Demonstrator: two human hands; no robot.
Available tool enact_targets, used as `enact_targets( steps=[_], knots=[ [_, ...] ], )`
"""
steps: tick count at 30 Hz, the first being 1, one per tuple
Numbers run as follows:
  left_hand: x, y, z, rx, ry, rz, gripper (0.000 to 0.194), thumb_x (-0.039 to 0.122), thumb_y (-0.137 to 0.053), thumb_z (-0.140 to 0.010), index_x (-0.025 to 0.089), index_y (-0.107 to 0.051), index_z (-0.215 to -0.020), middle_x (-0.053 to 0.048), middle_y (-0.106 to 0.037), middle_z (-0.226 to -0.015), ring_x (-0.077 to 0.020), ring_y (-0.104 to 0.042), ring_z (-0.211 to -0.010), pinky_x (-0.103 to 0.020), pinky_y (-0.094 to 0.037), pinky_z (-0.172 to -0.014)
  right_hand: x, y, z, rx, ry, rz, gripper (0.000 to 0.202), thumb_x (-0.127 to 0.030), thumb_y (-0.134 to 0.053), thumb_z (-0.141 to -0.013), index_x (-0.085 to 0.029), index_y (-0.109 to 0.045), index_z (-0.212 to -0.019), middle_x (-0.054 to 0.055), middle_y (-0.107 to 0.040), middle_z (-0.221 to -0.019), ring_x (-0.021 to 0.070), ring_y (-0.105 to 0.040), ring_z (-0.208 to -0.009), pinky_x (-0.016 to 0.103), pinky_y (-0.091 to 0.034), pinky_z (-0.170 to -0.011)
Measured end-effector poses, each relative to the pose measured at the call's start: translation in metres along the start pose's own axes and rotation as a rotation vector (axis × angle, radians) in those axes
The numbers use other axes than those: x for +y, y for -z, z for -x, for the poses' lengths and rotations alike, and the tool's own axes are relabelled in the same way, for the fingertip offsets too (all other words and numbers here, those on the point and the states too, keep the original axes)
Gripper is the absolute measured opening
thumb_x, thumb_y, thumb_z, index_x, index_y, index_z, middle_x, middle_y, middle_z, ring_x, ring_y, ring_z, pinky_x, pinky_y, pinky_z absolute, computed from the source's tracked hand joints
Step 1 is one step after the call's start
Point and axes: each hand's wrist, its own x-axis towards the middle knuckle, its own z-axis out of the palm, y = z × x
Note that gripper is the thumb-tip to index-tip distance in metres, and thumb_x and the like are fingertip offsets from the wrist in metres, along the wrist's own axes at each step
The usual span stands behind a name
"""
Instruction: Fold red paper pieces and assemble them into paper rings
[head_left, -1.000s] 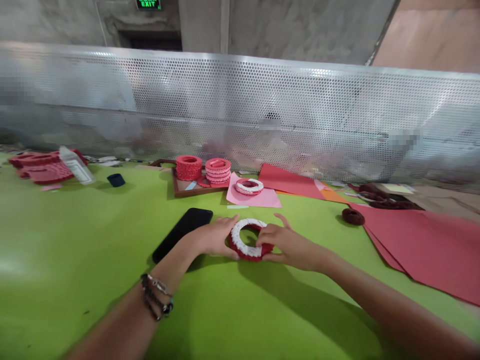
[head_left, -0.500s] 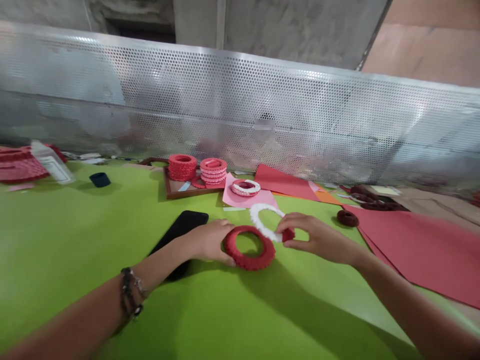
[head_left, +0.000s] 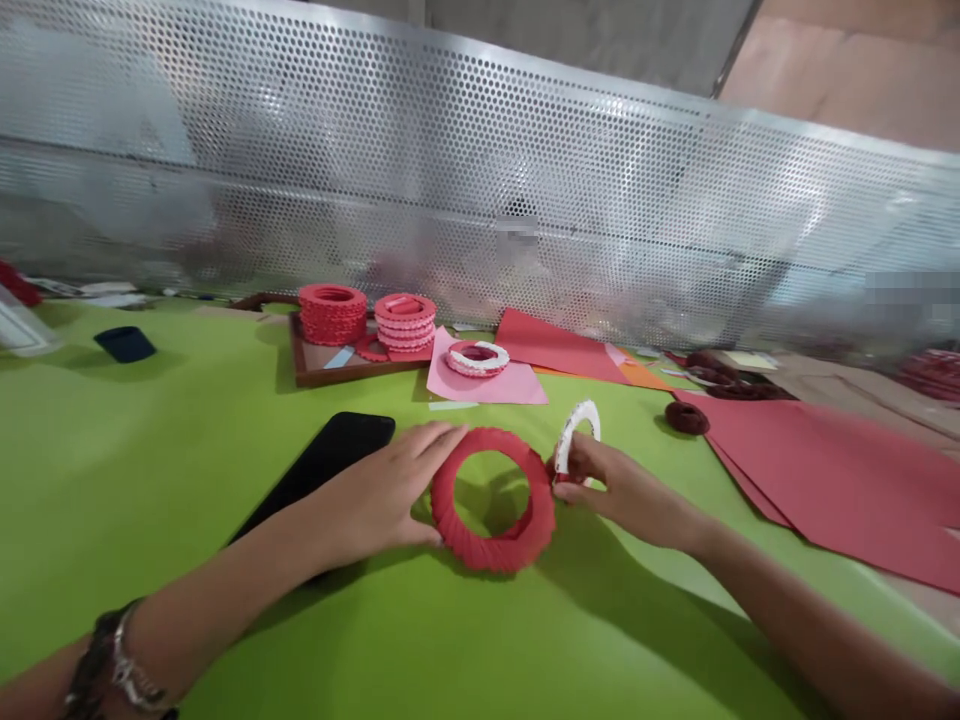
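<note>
A red folded-paper ring (head_left: 493,545) lies flat on the green table (head_left: 150,470). My left hand (head_left: 375,490) rests against its left rim, fingers spread along it. To the right of the red ring, my right hand (head_left: 622,488) pinches a smaller white paper ring (head_left: 576,432) and holds it on edge, upright, just above the table.
A black phone (head_left: 319,462) lies under my left forearm. Behind stand a brown tray (head_left: 315,368) with stacked red and pink rings (head_left: 333,313), a pink sheet (head_left: 517,385) bearing another ring, red paper sheets (head_left: 840,480) at right, and a perforated metal screen (head_left: 480,190).
My right hand lifted the white ring off the red ring, carried it right and turned it upright. The left hand stayed at the red ring's rim. The camera tilted down and moved closer.
</note>
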Motion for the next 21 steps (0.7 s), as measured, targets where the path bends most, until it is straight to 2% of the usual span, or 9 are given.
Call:
enact_targets(
  steps=[4, 7, 11, 16, 19, 21],
  knots=[
    [0.001, -0.002, 0.001, 0.060, -0.053, -0.072, 0.079, 0.024, -0.066, -0.065, 0.014, -0.023, -0.131, -0.017, -0.032, -0.133, -0.0275, -0.033, -0.121, -0.042, -0.032, -0.097, -0.001, -0.007, 0.002, -0.037, 0.079, -0.305, 0.017, -0.035, -0.042, -0.082, -0.017, -0.042, -0.083, 0.001, -0.047, -0.074, 0.0112, -0.046, -0.065, 0.027, -0.043, -0.060],
    [0.001, -0.003, 0.001, 0.100, -0.087, -0.112, 0.081, 0.023, -0.067, -0.065, 0.014, -0.020, -0.131, -0.017, -0.033, -0.130, -0.0274, -0.034, -0.119, -0.041, -0.033, -0.096, 0.001, -0.008, 0.004, -0.035, 0.067, -0.428, 0.021, -0.036, -0.047, -0.080, -0.018, -0.041, -0.087, 0.001, -0.047, -0.076, 0.0107, -0.047, -0.066, 0.027, -0.044, -0.060],
    [0.001, -0.003, 0.002, 0.151, -0.157, -0.165, 0.088, 0.022, -0.066, -0.067, 0.018, -0.010, -0.134, -0.016, -0.031, -0.130, -0.0270, -0.032, -0.120, -0.042, -0.032, -0.097, -0.001, -0.013, 0.002, 0.055, 0.034, -0.452, 0.024, -0.034, -0.056, -0.074, -0.018, -0.039, -0.081, 0.000, -0.049, -0.075, 0.0108, -0.048, -0.066, 0.026, -0.043, -0.059],
    [0.004, -0.006, 0.004, 0.169, -0.187, -0.158, 0.097, 0.025, -0.062, -0.071, 0.028, 0.011, -0.133, -0.013, -0.026, -0.131, -0.0280, -0.030, -0.121, -0.044, -0.033, -0.096, -0.003, -0.016, -0.001, 0.110, 0.021, -0.471, 0.025, -0.034, -0.058, -0.071, -0.018, -0.045, -0.085, 0.001, -0.053, -0.073, 0.0119, -0.050, -0.065, 0.025, -0.043, -0.055],
    [0.006, -0.010, 0.004, 0.192, -0.179, -0.154, 0.105, 0.031, -0.064, -0.069, 0.029, 0.020, -0.131, -0.014, -0.023, -0.132, -0.0300, -0.027, -0.122, -0.045, -0.033, -0.096, -0.002, -0.016, 0.000, 0.154, 0.058, -0.387, 0.021, -0.035, -0.058, -0.071, -0.018, -0.050, -0.078, 0.000, -0.054, -0.070, 0.0137, -0.051, -0.067, 0.026, -0.043, -0.057],
    [0.006, -0.011, 0.004, 0.223, -0.175, -0.186, 0.106, 0.033, -0.065, -0.068, 0.028, 0.020, -0.131, -0.015, -0.025, -0.131, -0.0303, -0.028, -0.122, -0.045, -0.032, -0.096, -0.003, -0.016, 0.002, 0.171, 0.072, -0.337, 0.019, -0.035, -0.057, -0.071, -0.017, -0.051, -0.075, 0.001, -0.054, -0.069, 0.0139, -0.050, -0.067, 0.027, -0.043, -0.057]
  ],
)
